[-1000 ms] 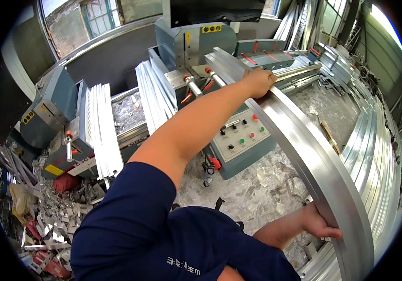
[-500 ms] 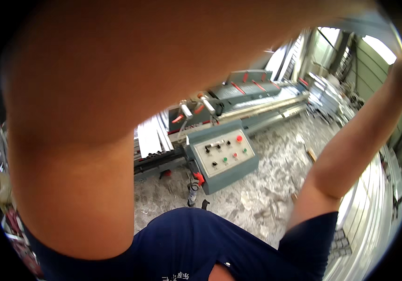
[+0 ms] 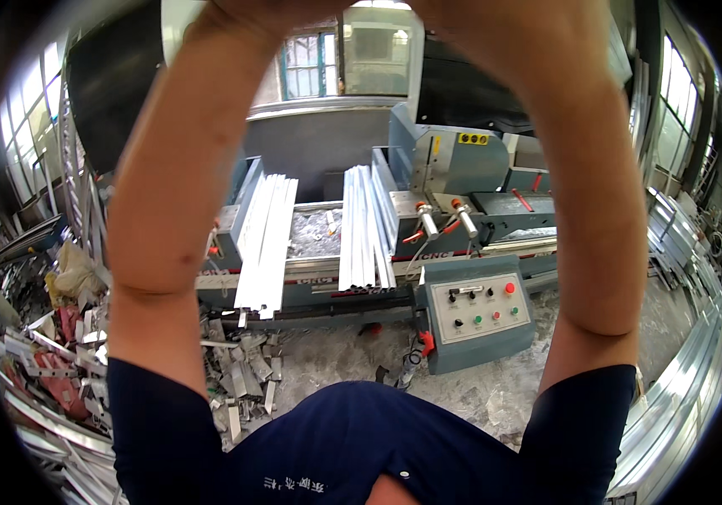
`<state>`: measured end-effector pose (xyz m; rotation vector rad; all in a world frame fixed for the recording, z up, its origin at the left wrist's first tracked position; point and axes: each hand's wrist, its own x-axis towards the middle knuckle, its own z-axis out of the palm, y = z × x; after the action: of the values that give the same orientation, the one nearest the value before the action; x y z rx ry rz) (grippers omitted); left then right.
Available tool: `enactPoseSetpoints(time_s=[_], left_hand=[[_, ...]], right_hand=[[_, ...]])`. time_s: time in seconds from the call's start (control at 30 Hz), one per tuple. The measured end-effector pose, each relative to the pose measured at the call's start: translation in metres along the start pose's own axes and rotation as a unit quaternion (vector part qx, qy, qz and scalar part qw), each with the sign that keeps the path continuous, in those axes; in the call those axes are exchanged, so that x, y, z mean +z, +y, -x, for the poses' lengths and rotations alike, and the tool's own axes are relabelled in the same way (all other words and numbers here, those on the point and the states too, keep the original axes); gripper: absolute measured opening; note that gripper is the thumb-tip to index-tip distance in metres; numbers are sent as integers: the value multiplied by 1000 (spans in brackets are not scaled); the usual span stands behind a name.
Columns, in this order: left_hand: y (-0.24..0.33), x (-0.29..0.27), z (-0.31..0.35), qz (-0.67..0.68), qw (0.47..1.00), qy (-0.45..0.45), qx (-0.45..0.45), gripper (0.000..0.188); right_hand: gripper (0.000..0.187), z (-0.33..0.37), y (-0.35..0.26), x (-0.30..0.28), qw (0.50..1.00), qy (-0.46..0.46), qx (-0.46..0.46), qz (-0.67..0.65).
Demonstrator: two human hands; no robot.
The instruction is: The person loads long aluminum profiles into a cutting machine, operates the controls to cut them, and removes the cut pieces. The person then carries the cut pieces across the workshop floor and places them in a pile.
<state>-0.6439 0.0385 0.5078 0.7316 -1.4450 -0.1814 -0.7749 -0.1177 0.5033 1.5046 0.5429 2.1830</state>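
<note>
Both my arms are raised, framing the view from either side. My left hand (image 3: 281,10) is cut off at the upper edge, with its fingers out of sight. My right hand (image 3: 470,25) also runs out of the picture at the top, so I cannot see whether it holds anything. Beyond my arms stands a grey cutting machine (image 3: 453,172). Two bundles of silvery metal profiles lie across it, a left bundle (image 3: 267,244) and a right bundle (image 3: 361,223). In front of it is a grey control box (image 3: 483,316) with coloured buttons.
Short metal offcuts (image 3: 247,370) lie heaped on the floor at the lower left, near a pale bag (image 3: 79,269). Long metal profiles (image 3: 681,379) line the right side. A red-handled tool (image 3: 427,343) hangs beside the control box. Windows (image 3: 310,66) are behind the machine.
My view has swung left and levelled, bringing the metal bundles and offcuts into sight. My left arm has moved from across the view to the left side; my right forearm now stands upright.
</note>
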Motion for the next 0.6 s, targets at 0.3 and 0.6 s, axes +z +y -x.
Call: enactPoseSetpoints(time_s=[0.3, 0.6], left_hand=[[-161, -63, 174, 350, 920, 130, -122, 53], [-273, -57, 312, 629, 708, 226, -228, 64]], right_hand=[[60, 182, -96, 20, 965, -223, -39, -136], [50, 305, -191, -3, 893, -398, -15, -208]])
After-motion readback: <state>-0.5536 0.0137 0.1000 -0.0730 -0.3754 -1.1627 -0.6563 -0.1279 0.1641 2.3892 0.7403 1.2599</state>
